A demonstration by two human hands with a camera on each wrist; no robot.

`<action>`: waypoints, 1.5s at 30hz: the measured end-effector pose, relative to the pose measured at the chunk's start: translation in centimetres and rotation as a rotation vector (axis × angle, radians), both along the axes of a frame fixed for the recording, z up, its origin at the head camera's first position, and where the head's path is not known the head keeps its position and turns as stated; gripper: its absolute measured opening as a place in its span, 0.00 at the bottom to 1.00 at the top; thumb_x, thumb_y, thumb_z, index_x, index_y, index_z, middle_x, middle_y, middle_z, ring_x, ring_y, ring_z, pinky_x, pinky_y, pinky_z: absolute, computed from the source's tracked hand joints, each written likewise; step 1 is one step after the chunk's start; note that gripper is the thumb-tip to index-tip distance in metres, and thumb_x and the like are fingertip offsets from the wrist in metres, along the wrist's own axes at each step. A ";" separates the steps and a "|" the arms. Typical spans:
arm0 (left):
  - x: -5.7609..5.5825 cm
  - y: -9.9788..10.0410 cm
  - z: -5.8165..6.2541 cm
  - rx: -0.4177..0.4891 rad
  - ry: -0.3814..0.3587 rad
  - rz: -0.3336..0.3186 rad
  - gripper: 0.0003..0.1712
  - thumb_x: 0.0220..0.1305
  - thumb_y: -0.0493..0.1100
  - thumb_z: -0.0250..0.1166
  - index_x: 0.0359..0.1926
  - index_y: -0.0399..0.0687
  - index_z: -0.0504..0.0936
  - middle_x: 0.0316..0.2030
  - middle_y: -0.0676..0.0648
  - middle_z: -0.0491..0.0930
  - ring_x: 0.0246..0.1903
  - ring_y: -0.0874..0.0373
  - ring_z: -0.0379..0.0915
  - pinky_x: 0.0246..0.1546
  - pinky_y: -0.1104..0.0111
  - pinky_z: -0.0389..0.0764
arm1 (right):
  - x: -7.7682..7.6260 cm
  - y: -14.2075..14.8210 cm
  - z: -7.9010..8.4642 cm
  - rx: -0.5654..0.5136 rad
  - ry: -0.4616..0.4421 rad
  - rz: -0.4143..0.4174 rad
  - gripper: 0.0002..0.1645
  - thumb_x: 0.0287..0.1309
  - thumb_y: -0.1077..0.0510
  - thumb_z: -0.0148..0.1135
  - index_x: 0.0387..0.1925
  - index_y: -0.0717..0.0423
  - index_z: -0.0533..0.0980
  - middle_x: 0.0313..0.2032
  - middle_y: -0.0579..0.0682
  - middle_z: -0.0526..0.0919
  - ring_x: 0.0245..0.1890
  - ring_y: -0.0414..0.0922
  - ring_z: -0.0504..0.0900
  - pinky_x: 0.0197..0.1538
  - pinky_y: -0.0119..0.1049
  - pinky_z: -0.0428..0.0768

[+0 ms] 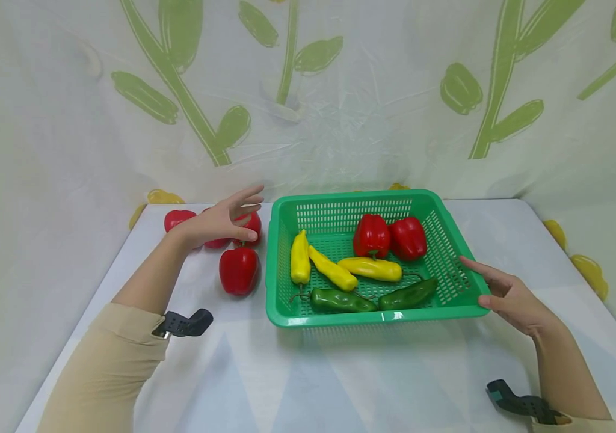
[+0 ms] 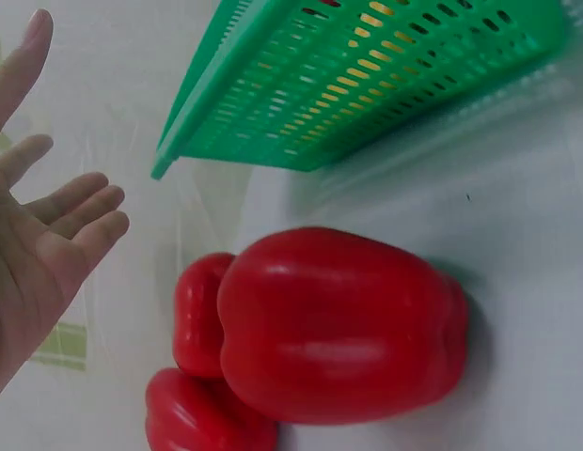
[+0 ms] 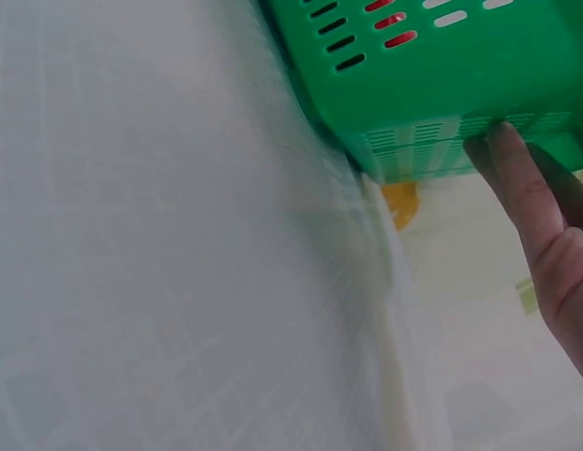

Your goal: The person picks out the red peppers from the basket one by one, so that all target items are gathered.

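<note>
My left hand [image 1: 220,221] hovers with spread fingers over the red bell peppers left of the basket, holding nothing. One red bell pepper [image 1: 239,270] stands nearest the front; the hand partly hides others behind it. In the left wrist view, the palm [image 2: 33,249] is apart from the big pepper [image 2: 338,324]. My right hand [image 1: 519,304] touches the right side of the green plastic basket [image 1: 308,322], thumb at the front corner. The right wrist view shows its straight fingers [image 3: 527,183] against the outer wall.
Inside the basket lie two red bell peppers [image 1: 371,236], three long yellow peppers [image 1: 371,269] and two green peppers [image 1: 343,300]. Beneath is a white table [image 1: 232,373] with pale blue triangles. A leaf-patterned curtain [image 1: 362,132] hangs behind it.
</note>
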State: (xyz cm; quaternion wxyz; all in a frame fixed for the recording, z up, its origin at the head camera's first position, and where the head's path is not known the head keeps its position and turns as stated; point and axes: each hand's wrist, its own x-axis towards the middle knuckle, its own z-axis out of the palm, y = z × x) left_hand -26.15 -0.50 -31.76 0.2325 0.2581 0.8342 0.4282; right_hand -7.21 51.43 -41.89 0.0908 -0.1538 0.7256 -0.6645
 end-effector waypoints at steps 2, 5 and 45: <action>-0.2 0.5 0.2 0.005 -0.003 -0.005 0.58 0.48 0.47 0.74 0.73 0.68 0.47 0.71 0.50 0.53 0.70 0.48 0.50 0.52 0.52 0.77 | 0.0 0.0 0.0 -0.007 -0.001 0.005 0.34 0.65 0.66 0.51 0.71 0.50 0.57 0.62 0.33 0.65 0.54 0.33 0.74 0.48 0.29 0.80; -0.6 1.3 0.5 0.013 0.000 -0.038 0.57 0.49 0.45 0.73 0.73 0.68 0.47 0.71 0.49 0.53 0.70 0.49 0.51 0.55 0.50 0.74 | 0.0 0.0 0.0 -0.014 -0.001 0.010 0.34 0.65 0.66 0.51 0.71 0.50 0.57 0.62 0.33 0.65 0.54 0.34 0.74 0.48 0.29 0.80; -2.8 13.9 0.2 -0.018 -0.053 -0.248 0.52 0.56 0.48 0.68 0.74 0.64 0.46 0.71 0.45 0.54 0.69 0.51 0.53 0.64 0.54 0.64 | 0.0 0.0 0.0 0.001 -0.010 -0.011 0.34 0.65 0.64 0.52 0.70 0.48 0.58 0.61 0.33 0.65 0.53 0.34 0.74 0.47 0.29 0.80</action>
